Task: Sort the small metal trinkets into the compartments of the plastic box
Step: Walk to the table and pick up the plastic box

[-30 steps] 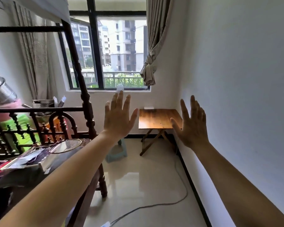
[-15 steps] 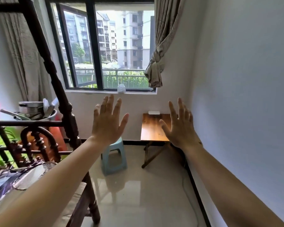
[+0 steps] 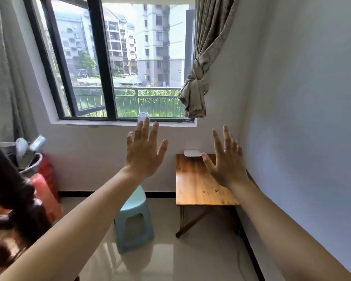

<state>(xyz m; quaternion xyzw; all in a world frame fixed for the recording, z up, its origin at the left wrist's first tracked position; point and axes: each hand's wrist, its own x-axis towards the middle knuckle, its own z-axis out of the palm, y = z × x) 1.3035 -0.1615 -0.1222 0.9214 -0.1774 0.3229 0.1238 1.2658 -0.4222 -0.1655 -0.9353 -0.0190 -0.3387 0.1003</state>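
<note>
Both my arms are stretched out in front of me at chest height. My left hand (image 3: 144,153) is raised with fingers spread and holds nothing. My right hand (image 3: 226,162) is likewise open and empty, in front of a small wooden folding table (image 3: 195,185) against the right wall. A flat white box (image 3: 192,153) lies at the table's far edge; I cannot tell whether it is the plastic box. No metal trinkets are visible.
A light-blue plastic stool (image 3: 135,218) stands on the tiled floor left of the table. A dark carved bed frame (image 3: 14,199) fills the lower left, with red containers (image 3: 46,191) behind it. A clear jar (image 3: 143,116) sits on the windowsill.
The view has moved forward and to the right, toward the window and table. The bed frame has slid to the left edge. Both hands stay raised and open.
</note>
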